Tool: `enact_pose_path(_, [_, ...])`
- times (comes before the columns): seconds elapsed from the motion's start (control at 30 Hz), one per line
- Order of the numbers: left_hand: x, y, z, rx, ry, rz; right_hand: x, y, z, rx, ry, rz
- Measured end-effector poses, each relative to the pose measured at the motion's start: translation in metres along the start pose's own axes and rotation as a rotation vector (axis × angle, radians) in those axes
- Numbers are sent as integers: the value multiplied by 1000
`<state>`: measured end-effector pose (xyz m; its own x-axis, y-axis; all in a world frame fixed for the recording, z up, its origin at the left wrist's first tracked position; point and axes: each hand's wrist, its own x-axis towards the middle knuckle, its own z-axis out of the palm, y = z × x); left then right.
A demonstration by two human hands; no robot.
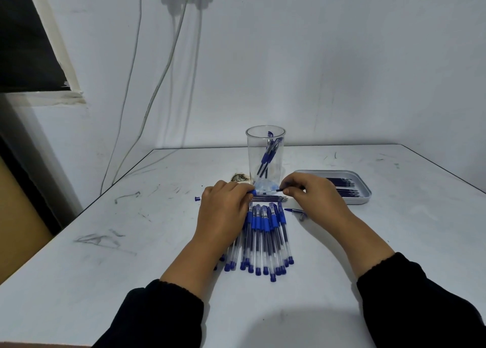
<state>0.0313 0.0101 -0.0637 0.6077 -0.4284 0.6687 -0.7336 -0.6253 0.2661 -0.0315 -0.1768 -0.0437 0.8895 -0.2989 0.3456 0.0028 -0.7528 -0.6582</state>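
1. The left hand (pixel 223 208) rests over the far end of the pile, its fingers (pixel 238 187) curled round a clear plastic pen barrel with a blue grip (pixel 261 191), which lies level just above the white bench (pixel 131 242).
2. The right hand (pixel 313 193) pinches a thin dark refill (pixel 279 190) between thumb and forefinger, at the barrel's right end; whether the refill is already inside cannot be told.
3. The barrel sits at the middle of the bench, between the two hands and just in front of a tall clear plastic cup (pixel 265 147) that holds a few blue pens.
4. A few loose dark refills (pixel 271 198) lie on the bench just near of the barrel.
5. A pile of clear pens with blue grips and blue end caps (pixel 265 240) lies fanned out nearer still, partly under the left hand.
6. A shallow grey tray (pixel 366 193) with more refills stands on the right, behind the right hand.
7. A small blue cap (pixel 197 198) lies left of the left hand.
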Motion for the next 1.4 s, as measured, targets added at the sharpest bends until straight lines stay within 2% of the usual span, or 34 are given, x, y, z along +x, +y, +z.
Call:
enact_pose_path(0.57, [-1, 3, 0, -3, -27, 2, 0, -3, 5, -37, -48, -23])
enact_pose_path(0.77, [-1, 2, 2, 7, -15, 35, -3, -6, 8, 62, -119, -55])
enact_pose_path(0.9, [-1, 0, 0, -7, -1, 3, 2, 8, -9, -54, -73, 32])
enact_pose_path(1.13, [-1, -1, 0, 10, 10, -13, 11, 27, -29, -3, -5, 127])
enact_pose_path(1.4, [-1, 1, 2, -8, -3, 17, 9, 16, -18, -8, -154, 66])
